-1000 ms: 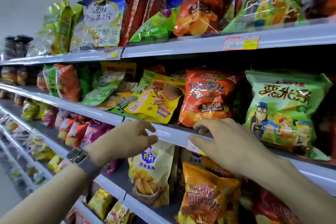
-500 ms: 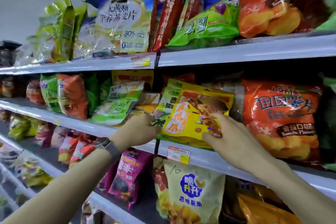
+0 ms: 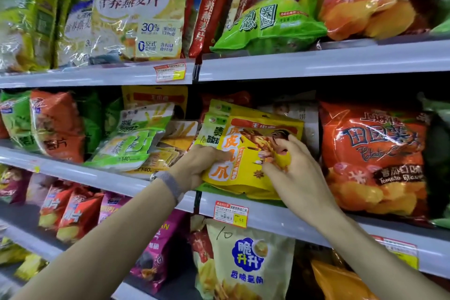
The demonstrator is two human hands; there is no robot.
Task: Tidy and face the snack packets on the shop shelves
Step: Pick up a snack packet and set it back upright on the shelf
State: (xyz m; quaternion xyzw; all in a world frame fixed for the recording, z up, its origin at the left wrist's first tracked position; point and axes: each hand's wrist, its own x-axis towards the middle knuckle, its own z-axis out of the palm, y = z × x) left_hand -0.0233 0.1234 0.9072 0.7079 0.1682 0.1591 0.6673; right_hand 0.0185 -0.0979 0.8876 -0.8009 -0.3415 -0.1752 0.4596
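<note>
A yellow snack packet [image 3: 246, 153] with orange characters leans tilted at the front of the middle shelf [image 3: 280, 217]. My left hand [image 3: 197, 165] grips its lower left edge, thumb on the front. My right hand [image 3: 292, 168] pinches its right side, fingers curled over the picture. More yellow-green packets [image 3: 219, 114] of the same kind stand behind it. To the right stands a big orange tomato crisp bag [image 3: 372, 158]. To the left, green and white packets [image 3: 131, 141] lie slumped forward over the shelf lip.
The top shelf [image 3: 316, 61] carries oat flake bags [image 3: 138, 12], red packets and a green bag [image 3: 267, 24]. Below, a beige bag [image 3: 248, 265] and pink packets [image 3: 155, 251] stand. Price tags [image 3: 230, 213] hang on the shelf edges. Orange and green crisp bags [image 3: 56, 126] fill the left.
Both hands rose from the shelf edge to the yellow packet and took hold of it. The view has moved closer and to the left.
</note>
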